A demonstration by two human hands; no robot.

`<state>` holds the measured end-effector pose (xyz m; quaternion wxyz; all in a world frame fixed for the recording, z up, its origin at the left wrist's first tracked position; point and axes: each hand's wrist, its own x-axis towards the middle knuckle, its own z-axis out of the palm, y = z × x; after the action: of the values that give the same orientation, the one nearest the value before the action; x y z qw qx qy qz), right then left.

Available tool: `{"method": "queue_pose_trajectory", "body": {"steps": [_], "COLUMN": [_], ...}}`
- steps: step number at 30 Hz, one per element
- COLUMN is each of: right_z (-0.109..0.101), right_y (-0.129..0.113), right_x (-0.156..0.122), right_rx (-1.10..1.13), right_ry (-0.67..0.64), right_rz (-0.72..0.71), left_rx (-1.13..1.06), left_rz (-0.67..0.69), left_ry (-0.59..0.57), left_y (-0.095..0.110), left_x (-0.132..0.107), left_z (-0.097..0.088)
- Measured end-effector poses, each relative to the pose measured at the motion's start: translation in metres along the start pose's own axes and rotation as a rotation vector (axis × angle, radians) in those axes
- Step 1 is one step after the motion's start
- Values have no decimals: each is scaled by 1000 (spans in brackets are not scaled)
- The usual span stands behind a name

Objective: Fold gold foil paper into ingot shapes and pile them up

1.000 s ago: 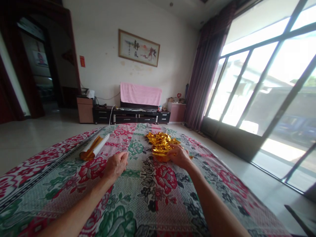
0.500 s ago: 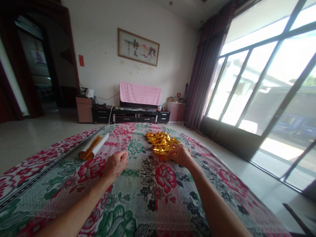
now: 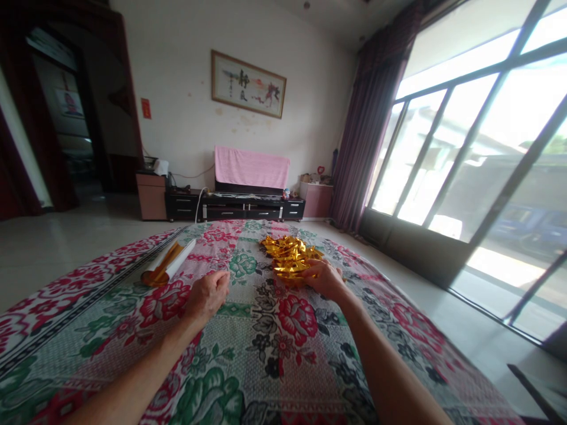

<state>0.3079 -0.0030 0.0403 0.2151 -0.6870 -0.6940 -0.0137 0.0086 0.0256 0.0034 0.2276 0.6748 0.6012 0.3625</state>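
Note:
A heap of shiny gold foil pieces (image 3: 287,251) lies on the far middle of a flower-patterned tablecloth (image 3: 239,348). My right hand (image 3: 326,278) is at the heap's right front edge, its fingers bent and closed on a gold foil piece there; the fingertips are partly lost against the foil. To the left, my left hand (image 3: 209,294) rests low over the cloth, curled into a loose fist, with nothing showing in it. Beyond it lies a roll of gold and white sheet (image 3: 170,262), its near end curling open.
Past the table's far edge stands a low black TV cabinet (image 3: 243,206) with a pink cloth (image 3: 251,166) draped over the screen. A purple curtain (image 3: 367,124) and large windows (image 3: 460,147) are on the right. A doorway (image 3: 71,118) opens at the left.
Almost nothing differs. My right hand shifts very slightly at the edge of the gold heap; my left hand stays where it was.

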Motion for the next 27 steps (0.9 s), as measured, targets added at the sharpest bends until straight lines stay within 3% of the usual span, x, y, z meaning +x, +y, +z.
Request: {"method": "queue_pose_trajectory", "body": {"steps": [3,5,9,13,15,19,27], "right_z": [-3,-5,7,39,54,69,63], "right_y": [0,-5,-42,-92,-107,-112,-114], "right_x": [2,3,-2,-19,-26,-34,-38], "right_rx": [27,74,286,348,340,321,256], "right_ry": [42,139,341,144,83,60,27], "right_rz": [-22,-67,-249,-500,-551,-545,-520], "left_rx": [-7,-11,-30,-36,-42,-49,-12], "left_rz": [1,7,-26,-20,-8,-7,34], "left_ry": [1,0,0,15,17,15,19], "left_y": [-1,-2,-1,-1,-2,-4,-5], "left_x": [0,0,1,1,1,2,1], "left_z": [1,1,0,-2,-3,-2,-3]}}
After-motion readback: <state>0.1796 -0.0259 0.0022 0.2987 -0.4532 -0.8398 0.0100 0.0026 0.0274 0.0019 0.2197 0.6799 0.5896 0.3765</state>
